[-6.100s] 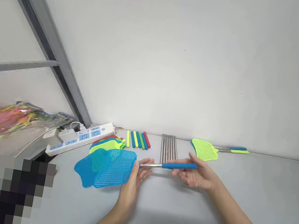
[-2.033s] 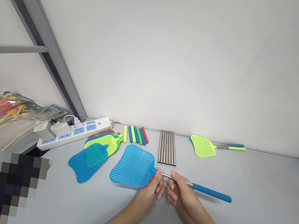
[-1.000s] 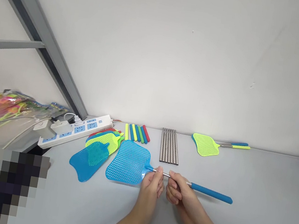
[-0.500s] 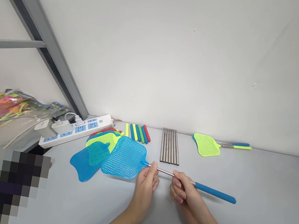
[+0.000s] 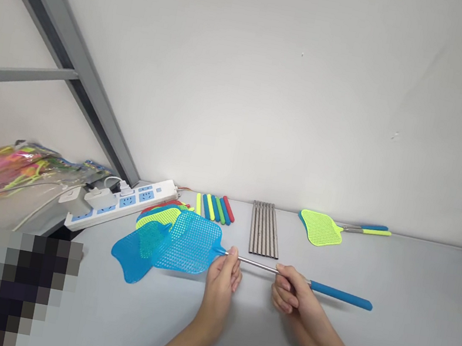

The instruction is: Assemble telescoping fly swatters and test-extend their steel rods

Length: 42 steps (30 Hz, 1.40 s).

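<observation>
Plain white wall (image 5: 271, 96) behind a grey bench (image 5: 418, 301), with a grey metal frame (image 5: 56, 11) slanting down at the left. Held crosswise above the bench: a blue fly swatter (image 5: 190, 237), mesh head (image 5: 194, 251) to the left, blue handle (image 5: 341, 295) to the right, tipped slightly down on that side. Grip of the left hand (image 5: 222, 273) closed in a pinch, thumb on top, on the metal rod (image 5: 259, 265) just beside the head's neck. Grip of the right hand (image 5: 294, 293) curled closed round the same rod, just short of the handle, with bare metal between the two hands. Behind the held head and partly hidden by it, loose mesh heads (image 5: 126, 259) in blue, yellow and red; cannot tell whether touching. Farther back, side by side near the wall: coloured tubes (image 5: 211, 208), then steel rods (image 5: 264, 229). To the right, two more swatters (image 5: 320, 229), yellow over blue. To the left, a white power strip (image 5: 136, 202) with plugs, and beyond it plastic-wrapped colourful goods (image 5: 20, 174).
</observation>
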Available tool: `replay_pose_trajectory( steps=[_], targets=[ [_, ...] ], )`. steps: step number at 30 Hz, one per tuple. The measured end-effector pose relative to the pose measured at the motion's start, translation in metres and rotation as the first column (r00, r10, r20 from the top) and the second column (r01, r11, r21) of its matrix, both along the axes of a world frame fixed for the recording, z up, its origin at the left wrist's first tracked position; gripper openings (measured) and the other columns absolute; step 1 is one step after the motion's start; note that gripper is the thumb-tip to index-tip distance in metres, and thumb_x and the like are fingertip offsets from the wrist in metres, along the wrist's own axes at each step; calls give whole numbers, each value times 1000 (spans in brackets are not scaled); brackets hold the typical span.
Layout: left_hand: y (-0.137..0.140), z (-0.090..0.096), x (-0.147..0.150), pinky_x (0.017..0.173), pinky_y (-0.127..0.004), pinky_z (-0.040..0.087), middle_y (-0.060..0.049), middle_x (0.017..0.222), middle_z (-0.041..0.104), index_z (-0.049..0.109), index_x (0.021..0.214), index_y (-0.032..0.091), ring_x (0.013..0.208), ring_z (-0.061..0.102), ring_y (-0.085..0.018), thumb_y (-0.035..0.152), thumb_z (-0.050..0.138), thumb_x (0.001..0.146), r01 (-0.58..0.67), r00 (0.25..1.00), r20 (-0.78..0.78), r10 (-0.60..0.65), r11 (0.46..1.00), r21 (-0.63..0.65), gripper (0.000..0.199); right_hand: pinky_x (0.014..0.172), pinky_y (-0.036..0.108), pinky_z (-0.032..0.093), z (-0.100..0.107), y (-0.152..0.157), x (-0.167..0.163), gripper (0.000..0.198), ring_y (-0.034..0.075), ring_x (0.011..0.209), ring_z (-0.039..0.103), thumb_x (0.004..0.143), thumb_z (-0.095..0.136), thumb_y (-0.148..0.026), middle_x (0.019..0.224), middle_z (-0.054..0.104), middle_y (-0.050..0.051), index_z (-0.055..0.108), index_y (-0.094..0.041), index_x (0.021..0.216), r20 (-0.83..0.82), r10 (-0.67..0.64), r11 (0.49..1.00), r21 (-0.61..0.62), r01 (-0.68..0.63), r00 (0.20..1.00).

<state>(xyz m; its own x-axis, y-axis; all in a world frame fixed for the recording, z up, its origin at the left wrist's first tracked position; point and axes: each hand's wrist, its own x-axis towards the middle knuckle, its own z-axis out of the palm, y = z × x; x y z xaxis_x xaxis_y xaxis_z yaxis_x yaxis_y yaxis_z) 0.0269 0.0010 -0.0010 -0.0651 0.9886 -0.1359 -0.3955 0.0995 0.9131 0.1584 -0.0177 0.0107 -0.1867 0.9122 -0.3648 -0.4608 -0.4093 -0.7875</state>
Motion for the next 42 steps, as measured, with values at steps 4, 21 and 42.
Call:
replay_pose_trajectory(
  steps=[4,21,42],
  targets=[
    [-1,1,-2,40,-20,21,7,45,23,26,47,18,40,23,-5,44,50,72,-15,1000,-4,15,1000,12,43,42,23,17,1,0,1,33,7,37,17,76,47,-33,36,19,-9,34,-18,49,13,2,1000,23,-2,1000],
    [-1,5,-8,41,-21,24,6,43,27,32,46,18,40,27,-6,42,51,71,-102,995,-14,102,994,25,40,44,25,15,8,-1,7,35,7,38,16,77,46,-32,36,17,-8,33,-19,47,76,-3,999,51,0,997],
    [2,11,-14,42,-21,24,6,45,28,32,49,18,41,26,-6,36,50,74,-145,989,36,143,987,62,36,44,26,14,8,0,13,37,7,36,16,77,46,-30,31,17,-8,33,-19,44,60,-19,997,80,14,998]
  ],
)
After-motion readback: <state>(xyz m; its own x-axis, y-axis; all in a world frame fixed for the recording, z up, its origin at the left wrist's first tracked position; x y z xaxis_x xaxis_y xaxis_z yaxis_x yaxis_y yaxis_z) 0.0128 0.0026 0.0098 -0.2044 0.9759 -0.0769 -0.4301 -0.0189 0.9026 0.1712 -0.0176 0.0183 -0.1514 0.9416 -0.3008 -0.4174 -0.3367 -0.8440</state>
